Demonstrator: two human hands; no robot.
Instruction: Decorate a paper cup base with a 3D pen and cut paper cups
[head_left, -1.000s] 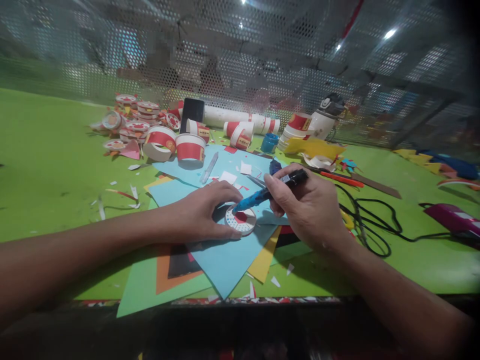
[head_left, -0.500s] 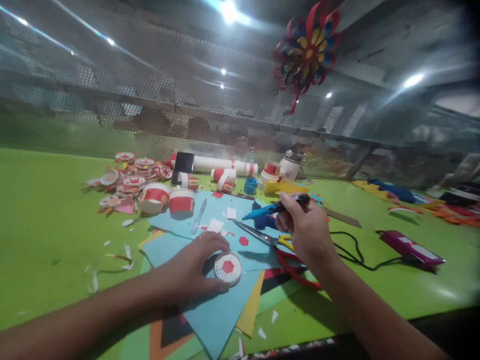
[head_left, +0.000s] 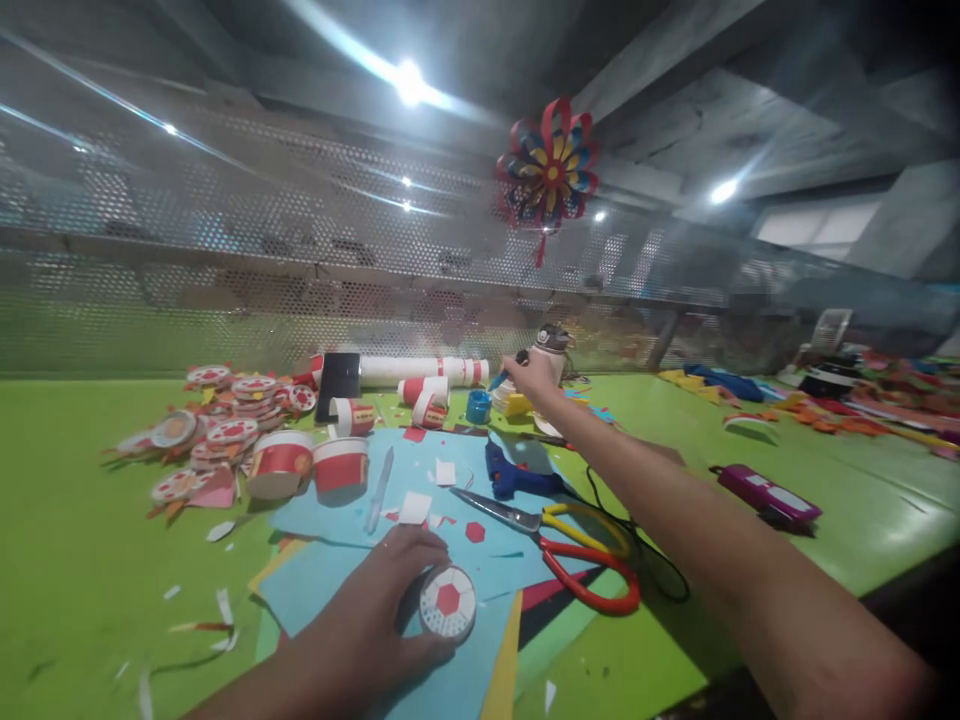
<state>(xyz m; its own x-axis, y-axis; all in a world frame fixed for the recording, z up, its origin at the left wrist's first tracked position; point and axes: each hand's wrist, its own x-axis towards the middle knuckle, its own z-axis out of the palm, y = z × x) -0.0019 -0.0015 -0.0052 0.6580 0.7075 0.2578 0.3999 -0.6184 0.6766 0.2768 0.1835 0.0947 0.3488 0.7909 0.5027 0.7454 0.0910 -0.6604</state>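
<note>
My left hand (head_left: 379, 600) is curled round a small white paper disc (head_left: 459, 618) with a red hexagon in its middle and blue marks on part of its face. The disc rests over light blue paper (head_left: 495, 580). Stretched far forward, my right hand (head_left: 534, 378) grips a paintbrush (head_left: 498, 380) with a blue tip; most of its handle is hidden. That tip is just above a small jar of blue paint (head_left: 478, 408); whether it touches the paint I cannot tell. Large scissors (head_left: 540, 520) with yellow and red handles lie half open beneath my right forearm.
A blue glue gun (head_left: 517, 478) lies behind the scissors. Red-and-white paper cups (head_left: 341, 465) and a pile of decorated discs (head_left: 232, 430) are at the left. A white bottle (head_left: 550, 355) stands behind my right hand, and a purple cutter-like device (head_left: 765, 495) lies at the right.
My right hand has reached forward with the paintbrush, from above the scissors to the blue jar. My left hand keeps hold of the disc. The camera view has shifted.
</note>
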